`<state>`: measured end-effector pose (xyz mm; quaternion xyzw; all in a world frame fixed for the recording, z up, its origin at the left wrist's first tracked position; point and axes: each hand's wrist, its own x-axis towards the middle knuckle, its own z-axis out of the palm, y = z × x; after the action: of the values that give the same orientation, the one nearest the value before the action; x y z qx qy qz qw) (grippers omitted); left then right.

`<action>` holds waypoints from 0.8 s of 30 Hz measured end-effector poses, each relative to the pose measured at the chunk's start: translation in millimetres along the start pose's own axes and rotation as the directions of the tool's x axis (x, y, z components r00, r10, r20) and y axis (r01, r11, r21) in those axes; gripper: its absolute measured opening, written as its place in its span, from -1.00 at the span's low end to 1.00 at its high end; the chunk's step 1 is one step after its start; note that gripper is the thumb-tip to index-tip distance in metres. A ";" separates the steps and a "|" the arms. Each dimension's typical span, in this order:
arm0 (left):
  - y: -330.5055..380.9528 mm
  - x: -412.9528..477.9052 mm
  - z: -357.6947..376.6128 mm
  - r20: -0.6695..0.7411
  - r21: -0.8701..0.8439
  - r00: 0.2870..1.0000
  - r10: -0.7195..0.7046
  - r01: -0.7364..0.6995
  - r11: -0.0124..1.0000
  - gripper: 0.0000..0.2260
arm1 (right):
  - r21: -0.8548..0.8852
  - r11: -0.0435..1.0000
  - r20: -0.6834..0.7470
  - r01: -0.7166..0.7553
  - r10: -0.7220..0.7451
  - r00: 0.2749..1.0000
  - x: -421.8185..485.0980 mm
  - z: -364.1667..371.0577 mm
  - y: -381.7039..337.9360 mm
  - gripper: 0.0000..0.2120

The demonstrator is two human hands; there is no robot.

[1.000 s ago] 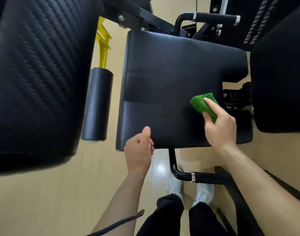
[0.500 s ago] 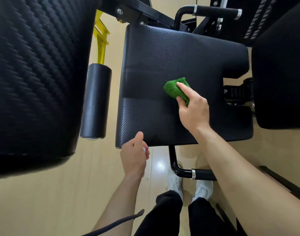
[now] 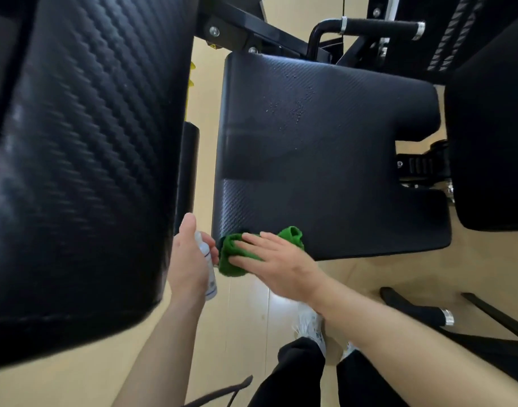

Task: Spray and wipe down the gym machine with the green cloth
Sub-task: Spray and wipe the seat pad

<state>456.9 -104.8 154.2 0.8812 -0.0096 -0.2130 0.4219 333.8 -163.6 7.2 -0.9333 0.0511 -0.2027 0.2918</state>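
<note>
forearms: bare | trousers: plain black | shoes: white trainers

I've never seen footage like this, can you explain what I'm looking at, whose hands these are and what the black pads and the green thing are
The camera sits on a person's head and looks down, so the two arms coming in from the bottom are that person's own. The black slab in the middle is the seat pad of a gym machine; the large black cushion at left is another part of it, close to the lens. The right hand presses a green cloth flat on the seat's near left corner, fingers straight. The left hand grips a small spray bottle. Fine droplets sit on the far part of the seat. Below are the person's white shoes.
</note>
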 end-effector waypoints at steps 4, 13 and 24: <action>14.7 2.4 5.4 0.028 0.033 0.999 0.038 -0.038 0.999 -0.56 | 0.019 0.941 -0.236 -0.338 0.332 0.913 68.4 -29.8 83.5 -0.58; 29.5 7.1 24.6 -0.021 0.014 0.994 0.111 -0.111 0.994 -0.48 | 0.028 0.998 0.025 0.056 -0.057 0.998 37.3 4.4 -2.1 -0.45; 47.7 19.3 86.2 0.030 -0.022 0.990 0.135 -0.135 0.991 -0.45 | 0.041 0.930 -0.280 -0.365 0.361 0.889 16.8 -26.6 60.7 -0.51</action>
<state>449.1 -203.1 135.1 0.8708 -0.0736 -0.1978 0.4440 339.6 -231.1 -1.4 -0.8706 0.2669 -0.2754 0.3083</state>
